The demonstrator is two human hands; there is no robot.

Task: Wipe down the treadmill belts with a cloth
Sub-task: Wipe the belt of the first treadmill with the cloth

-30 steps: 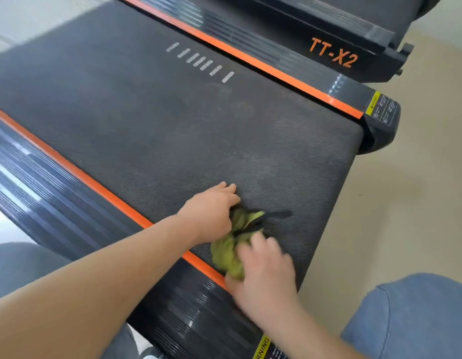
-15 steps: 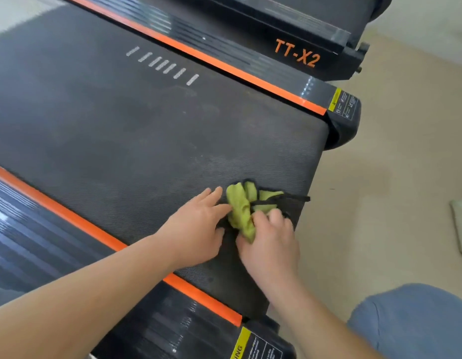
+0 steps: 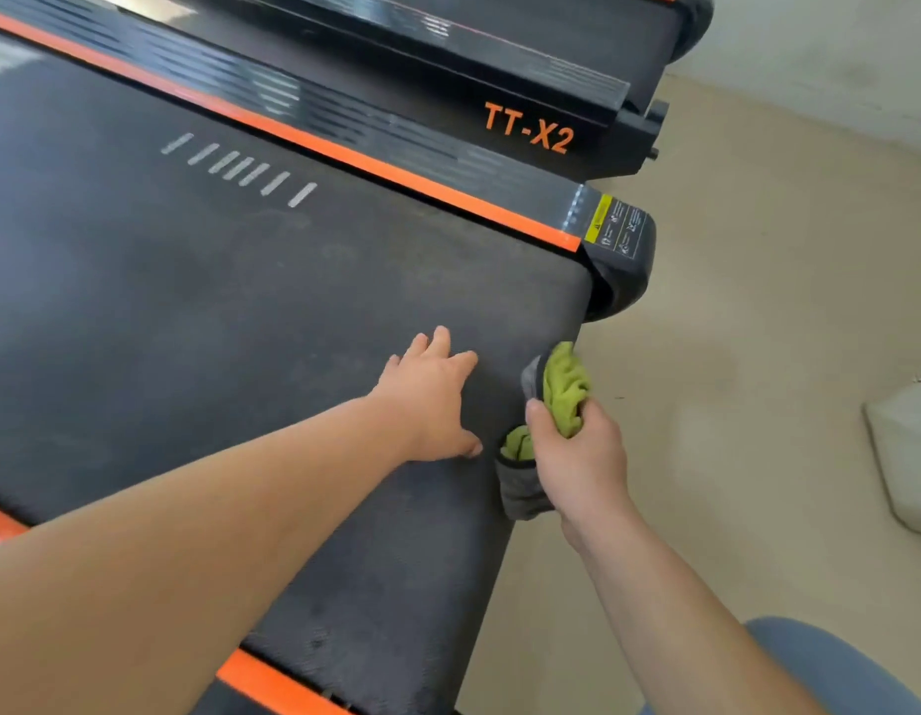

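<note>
The left hand [image 3: 432, 399] was laid flat on the dark treadmill belt [image 3: 200, 312], palm down, its fingers spread and nothing held. Just to its right, at the belt's rear edge, a bunched green and grey cloth [image 3: 564, 387] was gripped in the closed right hand [image 3: 577, 456]. A green fold was seen above the fist and a grey part hanging below it, against the end of the belt. Beyond both hands, an orange stripe [image 3: 396, 170] was seen along the far side rail, ending at a yellow warning label [image 3: 600, 219]. Farther off, the orange lettering TT-X2 [image 3: 528, 130] was marked on a second treadmill. To the right of the right hand, beige floor [image 3: 732, 353] was shown, with a pale container [image 3: 907, 451] at the frame edge.
</note>
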